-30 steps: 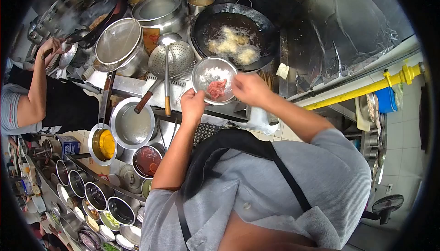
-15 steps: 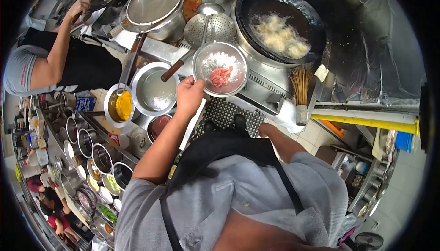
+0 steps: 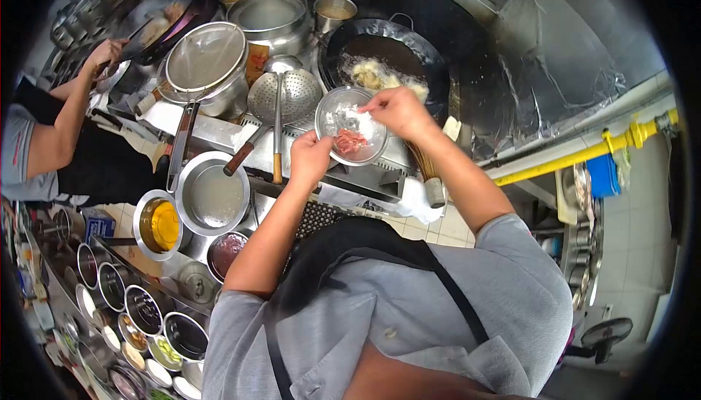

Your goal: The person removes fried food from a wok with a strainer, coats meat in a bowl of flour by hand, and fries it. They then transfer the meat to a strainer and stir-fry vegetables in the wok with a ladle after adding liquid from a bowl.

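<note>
A metal bowl (image 3: 376, 153) with white powder (image 3: 342, 118) and pink raw meat (image 3: 350, 142) is gripped at its left rim by my left hand (image 3: 311, 157). Over the bowl's upper right rim, my right hand (image 3: 399, 111) is closed, pinching a small pinkish-white piece, perhaps meat. Just beyond the bowl, pale pieces (image 3: 376, 75) fry in bubbling oil in a dark wok (image 3: 431, 53), partly hidden by my right hand. To the left of the bowl lies a perforated ladle (image 3: 285, 97).
A bamboo brush (image 3: 432, 184) is right of the bowl. A strainer (image 3: 207, 62) rests on a pot at left. A pot of cloudy liquid (image 3: 215, 194) and a bowl of yellow oil (image 3: 161, 226) stand lower left. A co-worker (image 3: 51, 137) works at another wok (image 3: 157, 24).
My right hand has come up over the bowl and closed on a small piece. The view has shifted, with the wok now further left. The perforated ladle's handle now points toward me.
</note>
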Demonstrator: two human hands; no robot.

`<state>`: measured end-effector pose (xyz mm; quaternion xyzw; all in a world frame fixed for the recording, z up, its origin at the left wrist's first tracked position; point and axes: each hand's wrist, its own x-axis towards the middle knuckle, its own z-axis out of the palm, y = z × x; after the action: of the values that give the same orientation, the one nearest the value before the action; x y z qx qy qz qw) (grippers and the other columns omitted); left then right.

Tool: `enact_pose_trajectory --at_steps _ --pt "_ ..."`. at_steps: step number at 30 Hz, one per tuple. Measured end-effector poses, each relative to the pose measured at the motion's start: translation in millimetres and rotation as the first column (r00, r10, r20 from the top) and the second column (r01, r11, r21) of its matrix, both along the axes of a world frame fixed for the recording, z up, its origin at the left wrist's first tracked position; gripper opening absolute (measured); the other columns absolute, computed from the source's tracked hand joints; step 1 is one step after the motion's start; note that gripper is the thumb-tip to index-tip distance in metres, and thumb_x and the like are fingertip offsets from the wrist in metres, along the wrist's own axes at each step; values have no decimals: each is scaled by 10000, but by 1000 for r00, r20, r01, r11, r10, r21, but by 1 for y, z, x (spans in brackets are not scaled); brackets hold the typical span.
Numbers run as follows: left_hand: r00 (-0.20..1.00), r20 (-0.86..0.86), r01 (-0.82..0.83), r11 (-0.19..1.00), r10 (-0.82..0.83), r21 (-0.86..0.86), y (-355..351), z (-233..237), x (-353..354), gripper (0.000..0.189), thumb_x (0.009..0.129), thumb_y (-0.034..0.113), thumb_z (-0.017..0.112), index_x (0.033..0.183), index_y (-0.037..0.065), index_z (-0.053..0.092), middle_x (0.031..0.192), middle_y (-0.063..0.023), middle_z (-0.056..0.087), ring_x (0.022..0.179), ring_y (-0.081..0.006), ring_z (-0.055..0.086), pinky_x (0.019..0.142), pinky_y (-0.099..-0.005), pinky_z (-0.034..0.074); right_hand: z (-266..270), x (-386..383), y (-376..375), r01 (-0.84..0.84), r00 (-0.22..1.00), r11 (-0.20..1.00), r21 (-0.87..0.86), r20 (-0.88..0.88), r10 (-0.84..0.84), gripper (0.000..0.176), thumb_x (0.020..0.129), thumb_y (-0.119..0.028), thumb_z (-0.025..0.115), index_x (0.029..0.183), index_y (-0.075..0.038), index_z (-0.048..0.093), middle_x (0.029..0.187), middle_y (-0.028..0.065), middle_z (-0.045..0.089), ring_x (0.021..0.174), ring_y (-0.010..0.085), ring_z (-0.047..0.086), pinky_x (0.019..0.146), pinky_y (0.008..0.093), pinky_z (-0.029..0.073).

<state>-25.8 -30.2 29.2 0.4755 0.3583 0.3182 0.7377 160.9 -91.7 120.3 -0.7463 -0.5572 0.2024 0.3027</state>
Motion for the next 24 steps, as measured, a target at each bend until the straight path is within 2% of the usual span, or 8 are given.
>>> enact_pose_trajectory --at_steps 4,9,10,13,16,17,22,24 --pt "997 -80 -24 999 20 -42 -1 -6 21 159 821 82 500 879 6 627 803 -51 650 627 -108 604 535 -239 506 -19 66 21 -69 916 997 18 -394 70 163 670 -78 749 817 -14 719 790 48 710 736 98 659 668 241 502" --pt "990 -126 -79 994 69 -81 -1 -22 26 175 836 96 493 922 8 618 833 -62 648 661 -118 613 572 -263 538 -99 142 69 143 987 930 -340 114 -110 114 684 -78 721 789 -33 721 844 84 703 747 168 672 713 290 515" --pt "990 -99 -109 989 99 -101 -2 -25 25 174 839 95 491 918 8 620 827 -63 647 657 -118 612 576 -264 539 -113 151 73 142 937 971 -192 343 -69 129 722 -138 664 811 -62 720 842 103 688 748 248 662 713 329 518" --pt "988 -66 -146 983 139 -112 -1 -30 25 165 840 82 488 901 13 625 807 -56 646 648 -112 611 567 -248 524 -79 132 79 79 938 994 77 333 -101 175 735 -195 629 841 -86 715 809 118 675 782 293 646 722 356 514" --pt "994 -30 -106 994 105 -33 -6 -3 37 136 803 57 510 808 3 634 712 -29 624 559 -73 545 514 -218 451 -34 79 48 -245 897 968 -56 365 248 181 727 -198 628 859 -105 710 835 107 676 810 306 645 739 397 513" --pt "997 -27 -77 997 76 -28 -7 4 43 136 803 57 510 808 3 634 712 -29 624 559 -73 545 514 -218 451 -32 66 38 -359 757 923 -136 536 373 176 727 -208 630 843 -97 703 843 131 671 792 324 645 729 417 516" --pt "997 71 17 998 -13 -54 -7 11 60 152 817 63 500 868 9 633 781 -40 643 621 -94 589 564 -238 497 -11 44 7 -104 752 961 -257 612 245 142 706 -167 613 778 -65 679 805 170 656 768 338 641 739 436 511" --pt "999 41 34 997 -31 -66 -5 6 59 156 831 72 499 903 19 627 834 -45 654 669 -110 622 606 -256 534 10 49 -1 -74 805 995 -71 585 101 134 695 -181 622 732 -59 663 774 155 654 753 331 642 724 420 513"
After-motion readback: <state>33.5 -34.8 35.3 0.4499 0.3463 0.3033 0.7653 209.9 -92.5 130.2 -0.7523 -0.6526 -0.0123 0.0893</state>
